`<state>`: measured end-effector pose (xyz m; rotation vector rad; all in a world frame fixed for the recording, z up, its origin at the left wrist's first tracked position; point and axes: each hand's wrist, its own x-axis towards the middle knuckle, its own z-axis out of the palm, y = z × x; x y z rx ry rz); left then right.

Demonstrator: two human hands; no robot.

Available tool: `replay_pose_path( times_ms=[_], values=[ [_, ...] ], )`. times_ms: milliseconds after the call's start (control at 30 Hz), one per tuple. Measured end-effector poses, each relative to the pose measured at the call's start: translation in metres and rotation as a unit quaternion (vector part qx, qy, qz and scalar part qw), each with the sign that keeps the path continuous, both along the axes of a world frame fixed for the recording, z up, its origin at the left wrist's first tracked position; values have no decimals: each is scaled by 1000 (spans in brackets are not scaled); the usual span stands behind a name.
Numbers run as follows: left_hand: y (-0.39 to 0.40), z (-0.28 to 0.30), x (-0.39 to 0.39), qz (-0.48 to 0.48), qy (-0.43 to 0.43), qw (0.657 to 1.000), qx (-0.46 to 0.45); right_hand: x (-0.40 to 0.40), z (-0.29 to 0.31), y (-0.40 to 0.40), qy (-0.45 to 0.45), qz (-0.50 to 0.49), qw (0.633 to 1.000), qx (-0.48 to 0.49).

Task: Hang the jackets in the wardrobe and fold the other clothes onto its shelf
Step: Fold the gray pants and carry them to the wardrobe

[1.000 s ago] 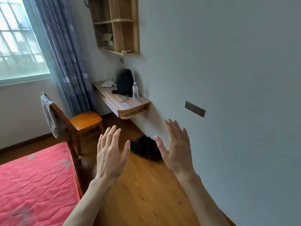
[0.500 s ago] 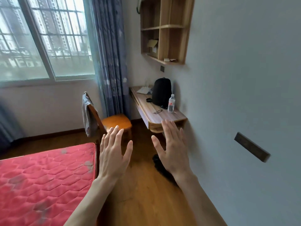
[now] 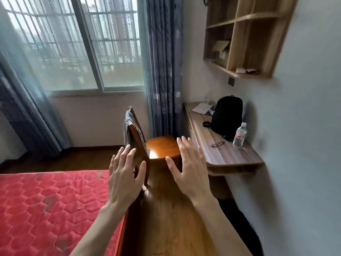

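Both hands are up in the lower middle of the frame, palms forward, fingers straight and spread, holding nothing at all. The left hand (image 3: 124,179) sits in front of the chair back, the right hand (image 3: 190,169) just right of it, the two apart with floor showing between them.

And there's the first piece of work: a grey garment (image 3: 129,129) draped over the back of the wooden chair (image 3: 162,146), centre of the frame, right above the left hand's fingertips. Whether it's a jacket or something to fold, I can't tell from here. Whether the fingertips touch it, I can't tell either; they overlap the chair back.

Lower right, a dark bundle on the floor (image 3: 238,215) against the wall, under the tabletop (image 3: 227,154); it may be clothing, but it's mostly cut off.

No wardrobe in view anywhere. So on progress, my read is: nothing picked up, nothing hung, nothing folded. The whole job looks ahead of us, starting most likely with that grey piece on the chair.

Elsewhere: red mattress (image 3: 46,209) lower left, black backpack (image 3: 227,115), water bottle (image 3: 239,135) and glasses (image 3: 217,144) on the tabletop at right, wall shelf (image 3: 245,34) upper right, window (image 3: 73,43) and curtain (image 3: 162,61) across the top.
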<state>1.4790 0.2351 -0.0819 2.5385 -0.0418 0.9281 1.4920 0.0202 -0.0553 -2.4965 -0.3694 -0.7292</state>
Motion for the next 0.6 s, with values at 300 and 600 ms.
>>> replay_pose_path(
  times_ms=[300, 600],
  values=[
    [-4, 21, 141, 82, 2, 997, -6, 178, 7, -5, 8, 67, 998, 0],
    [34, 12, 227, 147, 17, 989, -13, 296, 7, 42, -6, 119, 993, 2]
  ],
)
